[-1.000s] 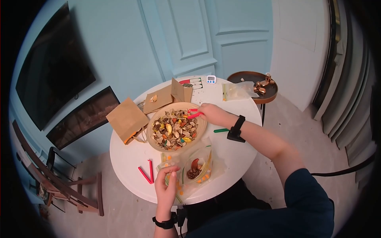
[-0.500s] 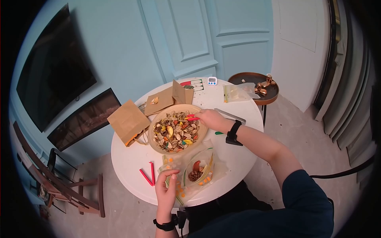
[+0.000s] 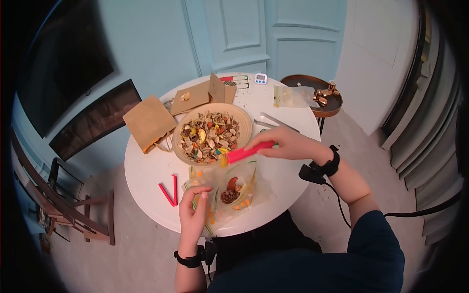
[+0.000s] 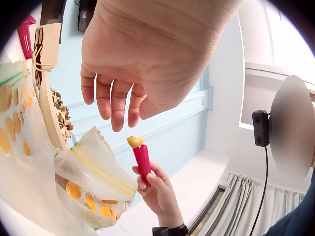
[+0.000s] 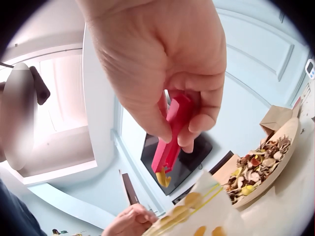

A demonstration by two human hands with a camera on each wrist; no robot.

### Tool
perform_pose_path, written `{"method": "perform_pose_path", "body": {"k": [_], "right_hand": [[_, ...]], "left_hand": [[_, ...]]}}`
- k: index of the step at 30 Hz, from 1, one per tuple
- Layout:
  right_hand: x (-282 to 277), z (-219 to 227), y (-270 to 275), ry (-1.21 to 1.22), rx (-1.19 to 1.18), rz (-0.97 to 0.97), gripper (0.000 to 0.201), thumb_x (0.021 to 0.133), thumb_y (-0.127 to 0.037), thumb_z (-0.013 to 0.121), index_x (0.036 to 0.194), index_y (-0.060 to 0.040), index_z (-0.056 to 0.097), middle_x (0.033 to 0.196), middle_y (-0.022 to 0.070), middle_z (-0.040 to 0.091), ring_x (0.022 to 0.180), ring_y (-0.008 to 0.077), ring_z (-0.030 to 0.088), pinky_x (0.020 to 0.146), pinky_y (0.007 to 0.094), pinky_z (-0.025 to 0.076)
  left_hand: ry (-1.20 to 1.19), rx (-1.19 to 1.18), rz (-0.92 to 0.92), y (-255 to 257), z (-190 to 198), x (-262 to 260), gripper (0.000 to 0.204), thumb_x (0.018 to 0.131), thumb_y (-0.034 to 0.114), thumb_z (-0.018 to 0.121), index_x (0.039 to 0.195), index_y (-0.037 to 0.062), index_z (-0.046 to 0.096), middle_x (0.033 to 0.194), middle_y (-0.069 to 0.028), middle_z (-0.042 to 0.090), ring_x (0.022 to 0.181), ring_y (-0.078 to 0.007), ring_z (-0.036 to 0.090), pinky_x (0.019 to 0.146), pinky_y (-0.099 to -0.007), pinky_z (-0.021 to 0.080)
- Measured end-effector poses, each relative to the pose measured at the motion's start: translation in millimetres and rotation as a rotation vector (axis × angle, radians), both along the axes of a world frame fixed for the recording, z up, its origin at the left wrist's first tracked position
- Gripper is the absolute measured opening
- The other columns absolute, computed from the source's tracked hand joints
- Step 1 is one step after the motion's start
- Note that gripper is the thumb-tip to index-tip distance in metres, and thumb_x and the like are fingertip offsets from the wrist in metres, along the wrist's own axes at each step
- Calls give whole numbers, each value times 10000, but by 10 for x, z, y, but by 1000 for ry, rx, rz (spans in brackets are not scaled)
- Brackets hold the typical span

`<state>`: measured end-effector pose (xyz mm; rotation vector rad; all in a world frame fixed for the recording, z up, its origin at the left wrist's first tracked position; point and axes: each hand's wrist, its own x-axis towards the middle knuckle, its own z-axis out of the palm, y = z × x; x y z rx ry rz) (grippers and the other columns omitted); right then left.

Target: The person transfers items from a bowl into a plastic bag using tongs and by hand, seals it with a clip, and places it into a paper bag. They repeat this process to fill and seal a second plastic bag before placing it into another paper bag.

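Note:
My right hand point(image 3: 288, 142) pinches red tongs point(image 3: 250, 152), whose tips hold a small yellow piece point(image 3: 223, 160) between the bowl and the bag. In the right wrist view the tongs point(image 5: 172, 135) are pressed closed on that yellow piece point(image 5: 163, 179). A clear zip bag point(image 3: 248, 195) with orange patches stands with its mouth spread, a pinecone point(image 3: 229, 196) and a reddish piece inside. My left hand point(image 3: 192, 215) is beside the bag's left side, fingers loosely bent and holding nothing. Dried mixed pieces point(image 3: 210, 139) fill the round bowl point(image 3: 245, 119).
Two red sticks point(image 3: 175, 190) lie at the table's left. Brown paper bags point(image 3: 150, 122) stand behind the bowl at the left. Metal tweezers point(image 3: 279, 121), a clear bag point(image 3: 294, 96) and a timer point(image 3: 261, 78) are at the right and back. A side table point(image 3: 335, 105) stands beyond.
My right hand has moved from over the bowl toward the zip bag, bringing the tongs with a yellow piece in them. The left hand stays by the bag. The head view has shifted.

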<state>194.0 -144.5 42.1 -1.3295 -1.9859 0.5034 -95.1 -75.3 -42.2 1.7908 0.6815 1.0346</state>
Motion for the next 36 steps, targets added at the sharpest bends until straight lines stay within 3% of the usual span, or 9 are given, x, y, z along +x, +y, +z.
{"method": "perform_pose_path", "body": {"k": [5,12,20,24,28,30,32,35,36], "right_hand": [[-113,52,-226,-118,-252,62,214,864,-83,599,1071,-83,650,928,35,641,710,141,553,668,268,462],[-204,-4,-250,-14,-75,58,214,846,-69,558,1045,-58,636,901,74,646,733,181,593,680,290,471],[-222,-136,-268,-32,-45,40,252,840,-24,588,1080,-77,646,1080,56,619,768,137,567,690,255,477],[-301,-111,-304,26,-3,69,218,850,-64,572,1060,-70,631,985,64,627,749,180,596,686,293,477],[-464,-132,-318,123,11,104,259,866,-91,581,1121,-65,615,1071,71,638,886,187,617,763,303,481],[-533,-152,-320,196,-31,29,296,862,-105,595,1155,-72,599,1078,81,644,938,198,619,793,314,480],[-549,-200,-298,171,-26,38,320,853,-119,603,1169,-75,586,1026,104,648,923,236,620,789,337,482],[-529,-230,-324,-153,2,108,237,852,-193,609,1046,-56,600,867,130,611,863,302,579,761,393,460],[-525,-216,-323,-159,-2,86,237,852,-193,609,1046,-56,600,867,130,611,863,302,579,761,393,460]], "left_hand": [[11,-18,-20,-29,-49,17,139,933,95,526,991,3,612,987,-81,643,970,-151,575,887,-287,423],[-32,-45,-1,-77,-7,48,171,905,113,560,1013,-1,628,997,-84,634,964,-164,570,890,-289,420],[-2,-21,-31,-120,27,102,221,882,90,582,1083,6,617,1030,-91,636,1005,-166,565,920,-302,416],[4,-6,-29,-148,78,101,240,882,92,587,1105,8,611,1036,-96,637,1001,-169,572,915,-302,421],[18,-36,-98,-209,98,71,240,886,98,600,1107,4,605,1022,-96,641,971,-166,591,894,-300,435],[-61,-144,-180,-213,135,61,202,879,91,614,1059,0,619,1015,-91,640,972,-158,590,882,-289,435],[-27,-110,-177,-196,136,-10,200,867,82,625,1048,-3,615,1007,-84,639,968,-154,585,883,-286,432],[35,18,-205,-216,150,4,251,821,49,656,1056,-5,589,983,-64,633,962,-153,570,900,-283,418],[28,17,-227,-240,173,25,251,821,49,656,1056,-5,589,983,-64,633,962,-153,570,900,-283,418]]}}
